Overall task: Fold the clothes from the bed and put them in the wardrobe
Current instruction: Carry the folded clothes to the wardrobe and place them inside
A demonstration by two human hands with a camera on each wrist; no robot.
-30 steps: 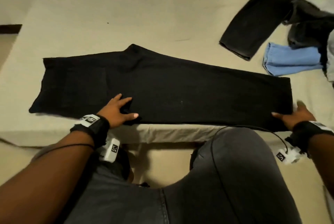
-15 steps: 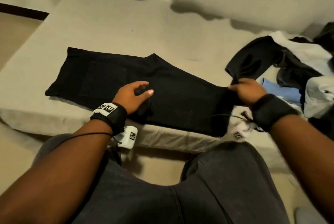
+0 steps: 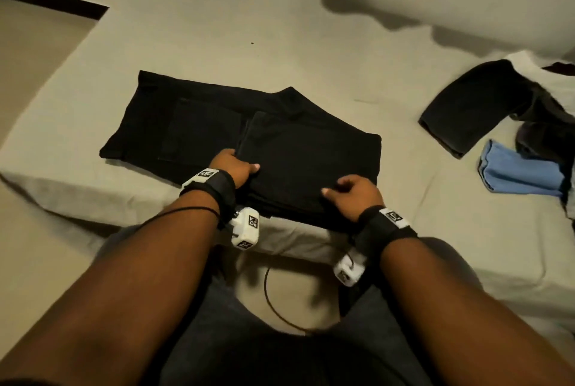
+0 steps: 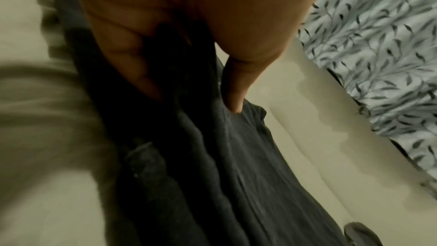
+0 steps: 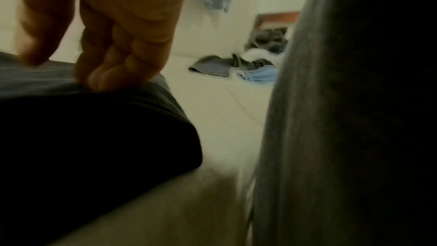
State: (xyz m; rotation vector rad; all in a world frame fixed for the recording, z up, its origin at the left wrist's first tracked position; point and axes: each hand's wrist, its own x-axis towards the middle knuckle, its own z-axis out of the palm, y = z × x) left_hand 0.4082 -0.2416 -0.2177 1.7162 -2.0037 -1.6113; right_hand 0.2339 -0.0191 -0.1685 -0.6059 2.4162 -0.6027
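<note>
The black trousers (image 3: 311, 152) lie on the bed (image 3: 280, 43) near its front edge, with the leg half folded over the waist half. My left hand (image 3: 233, 166) pinches the folded-over hem, fingers tucked under the cloth and thumb on top; the left wrist view shows that hand (image 4: 192, 98) on the trousers (image 4: 236, 156). My right hand (image 3: 348, 192) sits on the near edge of the fold. In the right wrist view its fingers (image 5: 113, 74) are curled and rest on top of the trousers (image 5: 82, 128), with no cloth pinched.
A pile of unfolded clothes lies at the right of the bed: a dark garment (image 3: 466, 105), a blue cloth (image 3: 522, 170) and a white garment (image 3: 553, 74). My legs in grey jeans (image 3: 280, 354) stand against the bed's front edge. Floor (image 3: 31, 58) shows at the left.
My right hand carried the leg end leftward over the trousers, folding them in half, then came back to the near edge. My left hand took hold of the folded-over hem.
</note>
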